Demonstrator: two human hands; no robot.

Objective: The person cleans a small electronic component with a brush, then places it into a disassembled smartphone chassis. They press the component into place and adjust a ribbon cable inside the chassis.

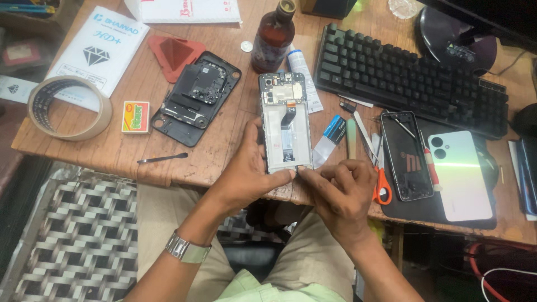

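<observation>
An opened phone frame (284,120), with its circuit boards and a ribbon cable showing, lies upright on the wooden table (224,145). My left hand (246,170) grips the frame's lower left edge, thumb along the bottom. My right hand (342,193) is pinched at the frame's bottom edge; what its fingertips hold is too small to make out. A removed black back cover with inner plates (196,98) lies to the left of the frame.
A tape roll (68,107), matchbox (136,117), black spudger (162,159), brown bottle (274,36), white tube (302,75), black keyboard (408,75), orange-handled scissors (380,182), a cracked dark phone (406,155) and a pale green phone (461,173) surround the work spot.
</observation>
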